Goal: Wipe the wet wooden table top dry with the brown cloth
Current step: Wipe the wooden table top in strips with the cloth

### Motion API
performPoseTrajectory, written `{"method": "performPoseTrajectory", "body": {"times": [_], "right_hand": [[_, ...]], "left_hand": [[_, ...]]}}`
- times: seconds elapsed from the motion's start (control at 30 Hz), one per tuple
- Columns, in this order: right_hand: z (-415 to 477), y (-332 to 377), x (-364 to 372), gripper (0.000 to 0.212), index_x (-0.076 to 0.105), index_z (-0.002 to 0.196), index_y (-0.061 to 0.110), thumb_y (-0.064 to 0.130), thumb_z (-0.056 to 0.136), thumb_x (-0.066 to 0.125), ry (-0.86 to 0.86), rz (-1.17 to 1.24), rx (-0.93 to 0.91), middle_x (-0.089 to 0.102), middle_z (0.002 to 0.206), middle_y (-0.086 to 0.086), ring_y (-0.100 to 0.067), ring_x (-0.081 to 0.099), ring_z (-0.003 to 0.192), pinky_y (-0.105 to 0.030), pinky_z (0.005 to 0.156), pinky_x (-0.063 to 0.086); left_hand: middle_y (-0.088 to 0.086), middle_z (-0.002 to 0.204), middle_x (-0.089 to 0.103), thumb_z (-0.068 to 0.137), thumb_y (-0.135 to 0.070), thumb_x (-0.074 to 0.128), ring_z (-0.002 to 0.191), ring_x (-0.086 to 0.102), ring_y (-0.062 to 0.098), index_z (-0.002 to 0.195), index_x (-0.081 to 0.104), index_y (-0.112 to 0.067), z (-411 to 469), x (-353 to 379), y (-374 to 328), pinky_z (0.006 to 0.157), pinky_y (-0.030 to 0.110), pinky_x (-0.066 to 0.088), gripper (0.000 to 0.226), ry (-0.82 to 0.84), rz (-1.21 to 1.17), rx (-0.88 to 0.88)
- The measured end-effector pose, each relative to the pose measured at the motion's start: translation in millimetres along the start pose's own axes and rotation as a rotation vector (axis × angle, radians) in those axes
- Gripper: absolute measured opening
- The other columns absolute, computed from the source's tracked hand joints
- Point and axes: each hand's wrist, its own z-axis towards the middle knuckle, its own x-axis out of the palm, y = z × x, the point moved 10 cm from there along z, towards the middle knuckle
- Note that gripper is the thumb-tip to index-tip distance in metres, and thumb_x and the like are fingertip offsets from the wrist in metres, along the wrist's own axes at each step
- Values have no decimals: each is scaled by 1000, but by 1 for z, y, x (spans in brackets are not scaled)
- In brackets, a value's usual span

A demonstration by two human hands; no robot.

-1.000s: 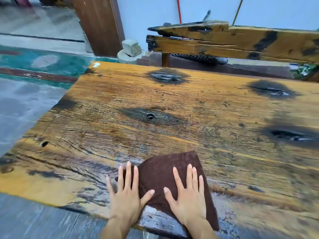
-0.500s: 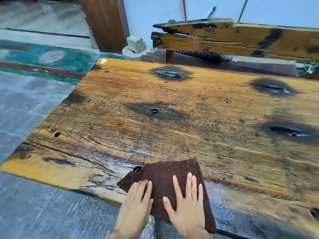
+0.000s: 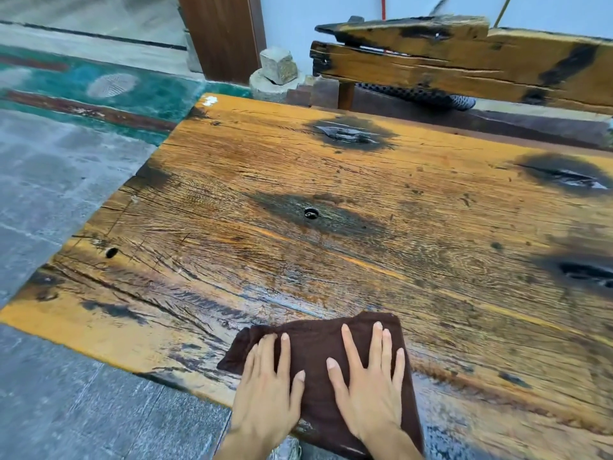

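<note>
A folded brown cloth [image 3: 318, 346] lies flat on the near edge of the wooden table top [image 3: 381, 234], hanging slightly over the front. My left hand [image 3: 267, 390] presses palm-down on the cloth's left part, fingers together. My right hand [image 3: 368, 383] presses flat on its right part, fingers spread a little. The wood is orange-brown with dark knots and shines wet just beyond and right of the cloth.
Another rough wooden bench [image 3: 464, 61] stands behind the table's far edge. A stone block [image 3: 278, 66] sits on a round stone at the back left, beside a dark wooden post [image 3: 225, 34]. Grey tiled floor [image 3: 59, 194] lies to the left.
Both hands have slid the cloth back toward the table's near edge, leaving a wet sheen beyond it. My left hand's fingers have drawn together on the cloth.
</note>
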Motion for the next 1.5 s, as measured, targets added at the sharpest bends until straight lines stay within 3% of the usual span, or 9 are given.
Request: {"method": "performPoseTrajectory", "body": {"times": [0.1, 0.23, 0.33, 0.37, 0.67, 0.87, 1.17, 1.33, 1.5], "right_hand": [[10, 5, 2, 68, 36, 161, 37, 68, 101, 28, -4, -10, -41, 26, 169, -23, -39, 25, 156, -60, 122, 17], [19, 7, 4, 67, 34, 161, 38, 68, 103, 23, 23, -15, -49, 25, 169, -22, -37, 23, 157, -59, 122, 18], [37, 10, 6, 66, 38, 160, 39, 69, 102, 24, 42, 0, -1, 29, 167, -22, -37, 24, 155, -58, 121, 17], [46, 11, 7, 67, 39, 159, 39, 70, 102, 23, 45, 4, 8, 30, 167, -23, -38, 24, 155, -58, 121, 17], [146, 15, 15, 67, 40, 158, 40, 71, 100, 27, 28, 28, 98, 29, 167, -25, -42, 26, 155, -60, 122, 16], [225, 15, 23, 71, 22, 163, 45, 77, 99, 18, 37, 42, 131, 12, 173, -20, -37, 10, 161, -59, 126, 8], [337, 15, 26, 74, -19, 158, 51, 81, 93, 3, 192, 29, 238, -27, 170, -14, -31, -31, 156, -55, 125, -17], [413, 1, 25, 74, -22, 157, 52, 82, 94, 4, 212, -1, 325, -29, 170, -13, -30, -33, 155, -54, 124, -19], [488, -28, 19, 77, -13, 159, 55, 86, 91, 4, 179, 13, 335, -24, 172, -10, -26, -28, 157, -52, 126, -16]], "left_hand": [[27, 158, 42, 103, -54, 31, 143, 42, 39, 153, 45, -1, 6, 8, 7, 115, 44, 27, 74, -7, -47, -30], [23, 163, 34, 104, -64, 12, 147, 42, 38, 156, 40, -3, 34, 5, 16, 118, 41, 21, 85, 65, -56, -93], [11, 170, -16, 88, -76, -14, 161, -4, 29, 165, -2, -14, 70, -7, 20, 128, 38, -4, 100, 145, -107, -136], [10, 169, -21, 82, -77, -16, 160, -12, 27, 165, -9, -17, 85, -9, 23, 128, 39, -7, 102, 176, -121, -155], [7, 168, -28, 84, -82, -9, 157, -24, 22, 164, -16, -22, 212, -20, 39, 128, 42, -11, 99, 143, -72, -19], [-5, 173, -13, 102, -67, 5, 157, -19, 10, 165, -5, -34, 279, -34, 61, 128, 38, -8, 71, -55, -48, 92], [-6, 173, -12, 102, -65, 10, 158, -15, 10, 165, -1, -35, 402, -58, 64, 129, 39, -6, 71, -98, -37, 216], [-9, 172, -15, 101, -67, 11, 157, -18, 7, 165, -1, -38, 501, -75, 51, 128, 36, -11, 72, -72, -48, 322], [-8, 174, -2, 98, -69, 20, 159, -7, 6, 165, 13, -38, 583, -96, 41, 127, 31, -11, 74, -54, -80, 472]]}}
